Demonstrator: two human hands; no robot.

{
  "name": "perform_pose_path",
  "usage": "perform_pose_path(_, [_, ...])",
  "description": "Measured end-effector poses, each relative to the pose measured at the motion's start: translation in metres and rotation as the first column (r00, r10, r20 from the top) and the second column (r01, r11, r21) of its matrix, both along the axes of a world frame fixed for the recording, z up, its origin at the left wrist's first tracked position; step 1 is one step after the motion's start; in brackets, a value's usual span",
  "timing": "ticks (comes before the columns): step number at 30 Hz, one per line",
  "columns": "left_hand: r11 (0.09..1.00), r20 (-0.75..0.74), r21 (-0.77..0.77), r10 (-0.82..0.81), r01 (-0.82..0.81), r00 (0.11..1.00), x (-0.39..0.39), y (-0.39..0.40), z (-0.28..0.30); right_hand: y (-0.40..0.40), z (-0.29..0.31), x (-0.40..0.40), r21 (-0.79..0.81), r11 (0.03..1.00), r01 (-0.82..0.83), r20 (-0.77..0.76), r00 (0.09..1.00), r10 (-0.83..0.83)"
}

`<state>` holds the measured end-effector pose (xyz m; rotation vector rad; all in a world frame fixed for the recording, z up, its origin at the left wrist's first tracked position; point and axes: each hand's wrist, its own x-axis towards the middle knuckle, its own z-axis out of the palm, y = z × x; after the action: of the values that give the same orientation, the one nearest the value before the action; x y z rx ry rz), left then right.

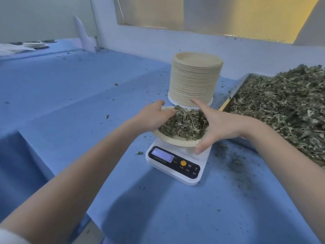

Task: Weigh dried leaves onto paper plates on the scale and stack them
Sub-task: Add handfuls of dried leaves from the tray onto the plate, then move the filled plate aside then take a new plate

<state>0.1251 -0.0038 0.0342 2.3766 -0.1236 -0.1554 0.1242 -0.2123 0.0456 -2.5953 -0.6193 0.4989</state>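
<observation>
A paper plate [175,140] heaped with dried leaves [184,124] sits over the white digital scale [175,173], whose lit display [162,154] faces me. My left hand [151,117] holds the plate's left rim, with its fingers lying over the leaves. The plate's right rim is held by my right hand [219,125], thumb down at the front edge and index finger stretched along the far side. Whether the plate rests on the scale or is just above it, I cannot tell.
A tall stack of empty paper plates [195,80] stands right behind the scale. A large tray of loose dried leaves [281,106] fills the right side. Leaf crumbs litter the blue table cover [88,95]. More plates with leaves [37,44] lie at the far left.
</observation>
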Motion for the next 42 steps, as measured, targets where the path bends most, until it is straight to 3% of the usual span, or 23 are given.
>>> perform_pose_path(3, [0.998, 0.090, -0.014, 0.061, -0.060, 0.994, 0.007, 0.018, 0.015, 0.019, 0.015, 0.013, 0.060, 0.998, -0.035, 0.057, 0.998, 0.032])
perform_pose_path(9, [0.972, 0.224, 0.080, 0.200, -0.223, 0.954, 0.030, 0.076, 0.032, 0.091, 0.037, 0.054, -0.027, 0.991, -0.135, 0.169, 0.976, 0.137])
perform_pose_path(15, [0.936, 0.171, 0.081, 0.325, -0.342, 0.930, 0.063, 0.133, 0.011, 0.156, 0.019, 0.102, -0.072, 0.981, -0.180, 0.096, 0.978, 0.186])
perform_pose_path(23, [0.936, 0.037, -0.055, 0.351, -0.348, 0.936, 0.112, 0.152, -0.040, 0.181, -0.021, 0.158, -0.132, 0.978, -0.164, 0.033, 0.985, 0.170])
perform_pose_path(27, [0.917, 0.014, -0.148, 0.375, -0.369, 0.927, 0.148, 0.153, -0.047, 0.187, -0.026, 0.188, -0.153, 0.986, -0.069, 0.025, 0.997, 0.074])
perform_pose_path(32, [0.872, -0.025, -0.147, 0.469, -0.467, 0.883, 0.200, 0.147, -0.050, 0.198, -0.030, 0.229, -0.139, 0.981, 0.132, 0.069, 0.990, -0.123])
perform_pose_path(35, [0.806, -0.086, -0.231, 0.541, -0.545, 0.837, 0.221, 0.141, -0.050, 0.205, -0.035, 0.247, -0.090, 0.951, 0.296, 0.194, 0.942, -0.275])
perform_pose_path(38, [0.758, -0.129, -0.288, 0.575, -0.586, 0.808, 0.232, 0.134, -0.048, 0.207, -0.042, 0.256, 0.048, 0.891, 0.452, 0.224, 0.864, -0.451])
perform_pose_path(42, [0.770, -0.093, -0.179, 0.607, -0.613, 0.789, 0.226, 0.124, -0.041, 0.210, -0.040, 0.242, 0.114, 0.875, 0.471, 0.249, 0.839, -0.484])
